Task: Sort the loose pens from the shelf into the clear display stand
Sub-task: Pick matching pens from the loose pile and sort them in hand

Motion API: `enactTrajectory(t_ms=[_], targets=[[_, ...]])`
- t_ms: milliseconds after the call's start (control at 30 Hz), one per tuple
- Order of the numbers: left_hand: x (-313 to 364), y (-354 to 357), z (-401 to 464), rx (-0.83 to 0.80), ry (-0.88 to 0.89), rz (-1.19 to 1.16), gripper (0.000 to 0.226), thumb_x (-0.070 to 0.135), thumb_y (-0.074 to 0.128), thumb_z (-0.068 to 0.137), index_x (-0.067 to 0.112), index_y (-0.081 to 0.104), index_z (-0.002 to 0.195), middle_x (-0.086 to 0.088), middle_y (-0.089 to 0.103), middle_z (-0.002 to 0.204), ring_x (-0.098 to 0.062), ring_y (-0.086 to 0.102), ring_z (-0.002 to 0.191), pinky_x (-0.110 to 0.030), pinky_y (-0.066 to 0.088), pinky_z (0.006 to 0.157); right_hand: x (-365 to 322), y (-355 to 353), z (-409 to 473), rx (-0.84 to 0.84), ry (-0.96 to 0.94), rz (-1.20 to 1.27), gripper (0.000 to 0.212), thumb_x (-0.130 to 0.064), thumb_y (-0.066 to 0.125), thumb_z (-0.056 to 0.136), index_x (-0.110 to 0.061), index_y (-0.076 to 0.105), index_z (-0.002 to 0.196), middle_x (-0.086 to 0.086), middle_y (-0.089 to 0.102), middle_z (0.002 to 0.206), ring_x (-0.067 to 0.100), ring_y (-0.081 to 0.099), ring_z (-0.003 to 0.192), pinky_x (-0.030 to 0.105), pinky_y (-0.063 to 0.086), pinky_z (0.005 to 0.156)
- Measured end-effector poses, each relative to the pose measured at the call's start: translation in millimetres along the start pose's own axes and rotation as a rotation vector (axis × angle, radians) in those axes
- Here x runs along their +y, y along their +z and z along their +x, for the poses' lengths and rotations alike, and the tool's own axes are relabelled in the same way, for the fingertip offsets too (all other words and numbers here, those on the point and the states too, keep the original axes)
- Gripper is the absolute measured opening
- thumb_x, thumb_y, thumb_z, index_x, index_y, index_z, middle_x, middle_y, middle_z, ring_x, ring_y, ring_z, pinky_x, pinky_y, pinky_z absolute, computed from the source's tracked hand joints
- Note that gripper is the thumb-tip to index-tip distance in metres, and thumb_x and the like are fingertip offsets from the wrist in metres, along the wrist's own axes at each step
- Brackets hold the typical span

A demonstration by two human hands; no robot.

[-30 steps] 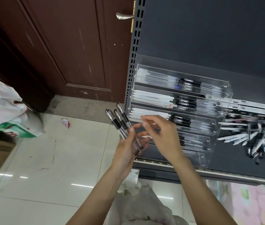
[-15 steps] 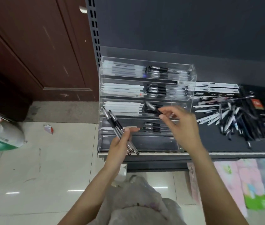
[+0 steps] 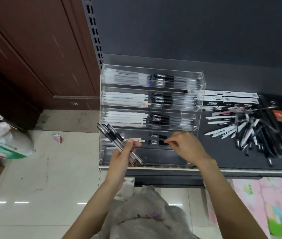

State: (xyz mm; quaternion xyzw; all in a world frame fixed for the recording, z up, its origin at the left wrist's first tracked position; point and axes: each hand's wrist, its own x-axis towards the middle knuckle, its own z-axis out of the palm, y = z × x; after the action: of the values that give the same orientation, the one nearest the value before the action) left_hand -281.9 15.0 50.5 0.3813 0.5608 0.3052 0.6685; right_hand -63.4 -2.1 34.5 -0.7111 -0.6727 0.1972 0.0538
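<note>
Even indoor light, soft picture, wide-angle bend at the edges.

Bright streaks of glare sit on the glossy floor tiles (image 3: 24,187), and pale reflections haze the clear display stand (image 3: 200,87). The dark shelf back panel (image 3: 197,28) stays dim and flat. Shadows are faint. The slotted shelf upright (image 3: 93,31) leans with lens distortion, and fine detail is smeared throughout.
</note>
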Motion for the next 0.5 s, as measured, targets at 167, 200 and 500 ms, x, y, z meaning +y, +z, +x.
enactTrajectory(t_ms=[167,200,500], targets=[[-1.9,3.7,0.0,-0.005,-0.034,0.039,0.038,0.054,0.047,0.087,0.028,0.075,0.080,-0.004,0.053,0.078,-0.014,0.053,0.081,-0.026,0.040,0.073,-9.4,1.6,-8.1,-0.018,-0.010,-0.241,0.039,-0.013,0.043,0.096,-0.033,0.057,0.126,-0.006,0.061,0.118,0.019,0.059,0.104,0.034,0.045,0.088],[-2.4,5.2,0.7,-0.003,-0.044,0.046,0.037,0.051,0.047,0.090,0.027,0.074,0.081,0.001,0.055,0.075,-0.013,0.053,0.081,-0.025,0.040,0.073,-13.0,2.7,-8.2,-0.012,-0.020,-0.328,0.042,-0.011,0.044,0.095,-0.032,0.054,0.129,-0.005,0.060,0.118,0.021,0.057,0.106,0.033,0.042,0.090],[-3.9,13.8,3.1,-0.037,-0.018,0.045,0.035,0.043,0.046,0.094,0.024,0.073,0.084,0.007,0.058,0.075,-0.009,0.052,0.077,-0.024,0.038,0.069,-11.1,24.6,-16.8,0.255,-0.080,-0.309,0.045,-0.001,0.079,0.055,-0.020,0.075,0.096,-0.003,0.069,0.090,0.022,0.064,0.081,0.035,0.053,0.071]])
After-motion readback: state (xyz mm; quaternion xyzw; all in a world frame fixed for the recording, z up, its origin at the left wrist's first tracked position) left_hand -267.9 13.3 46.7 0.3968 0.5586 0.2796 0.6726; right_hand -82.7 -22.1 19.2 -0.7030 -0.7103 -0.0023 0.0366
